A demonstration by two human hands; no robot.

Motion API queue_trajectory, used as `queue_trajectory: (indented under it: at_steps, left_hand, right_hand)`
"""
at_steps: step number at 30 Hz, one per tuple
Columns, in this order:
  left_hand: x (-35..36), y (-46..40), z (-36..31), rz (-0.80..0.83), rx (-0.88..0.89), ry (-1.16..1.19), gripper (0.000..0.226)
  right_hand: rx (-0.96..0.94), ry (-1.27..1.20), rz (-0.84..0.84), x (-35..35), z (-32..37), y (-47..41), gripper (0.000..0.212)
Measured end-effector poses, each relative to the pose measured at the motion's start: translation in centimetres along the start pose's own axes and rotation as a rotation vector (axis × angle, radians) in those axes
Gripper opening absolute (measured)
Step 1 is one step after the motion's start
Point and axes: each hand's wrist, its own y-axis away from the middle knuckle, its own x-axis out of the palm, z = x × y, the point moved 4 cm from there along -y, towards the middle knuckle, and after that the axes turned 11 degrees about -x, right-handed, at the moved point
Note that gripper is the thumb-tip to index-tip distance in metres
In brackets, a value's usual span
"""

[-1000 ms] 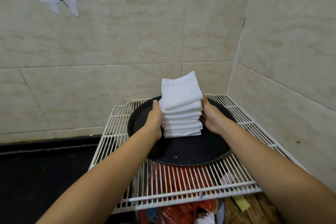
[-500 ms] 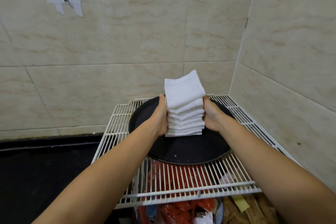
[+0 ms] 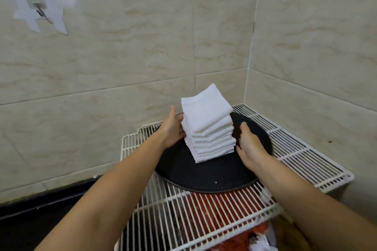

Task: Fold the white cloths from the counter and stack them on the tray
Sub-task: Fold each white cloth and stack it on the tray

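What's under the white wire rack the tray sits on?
Through the wire rack, below the black tray, red material shows, with bits of white near the bottom edge. What these things are cannot be told; the tray and both forearms cover the rest.

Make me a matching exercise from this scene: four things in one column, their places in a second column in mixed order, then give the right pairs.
Things
1. stack of white cloths
2. black round tray
3. left hand
4. wall hook

Places
A. on the white wire rack
B. against the left side of the stack
C. on the tray
D. high on the tiled wall, ringed with white tape

Pairs: 1-C, 2-A, 3-B, 4-D
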Motion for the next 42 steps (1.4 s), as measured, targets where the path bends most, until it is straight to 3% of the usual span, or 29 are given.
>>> queue_trajectory:
  at_steps: [11, 17, 27, 32, 42]
  left_hand:
    - [-0.3, -3.5, -1.1, 0.339, -0.056, -0.155, 0.073]
    - [-0.2, -4.6, -0.9, 0.539, -0.036, -0.124, 0.068]
    - [0.0, -5.2, 0.1, 0.677, -0.037, -0.089, 0.073]
    - [-0.7, -4.9, 0.3, 0.612, -0.028, -0.099, 0.079]
    - [-0.1, -3.9, 0.4, 0.495, 0.056, -0.117, 0.074]
  right_hand:
    - [-0.201, 0.089, -0.583, 7.3, -1.6, 3.0, 0.058]
    - [-0.231, 0.240, -0.768, 9.4, -1.3, 2.7, 0.055]
    - [-0.299, 0.154, -0.802, 9.3, -1.6, 2.9, 0.057]
    - [-0.302, 0.088, -0.798, 8.9, -1.9, 3.4, 0.058]
    - [-0.260, 0.182, -0.744, 9.6, -2.2, 3.1, 0.057]
